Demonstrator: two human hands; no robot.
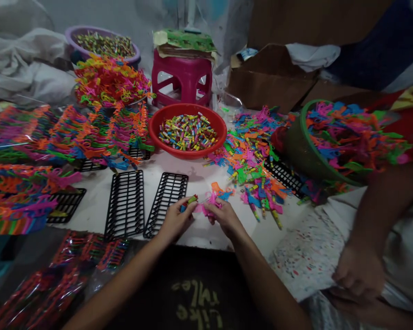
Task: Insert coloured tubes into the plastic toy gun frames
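Near the front edge of the table, my left hand (177, 219) pinches a small tube in a colourful wrapper (192, 199); a blue bit shows by its fingers. Close beside it, my right hand (226, 217) is closed on a pink plastic toy piece (212, 200). The pink piece reaches toward my left fingers, and I cannot tell whether the two things touch. Just behind my right hand lie orange and blue plastic pieces (223, 193). To the left of my hands are two black plastic racks (125, 201) lying flat on the white table (206, 233).
A red basin (153, 142) of wrapped tubes stands ahead. Loose plastic toys (251, 151) spread to its right, before a tilted green tub (298, 137). Filled racks (92, 133) crowd the left. Another person's hand (361, 270) is at right. A pink stool (187, 75) stands behind.
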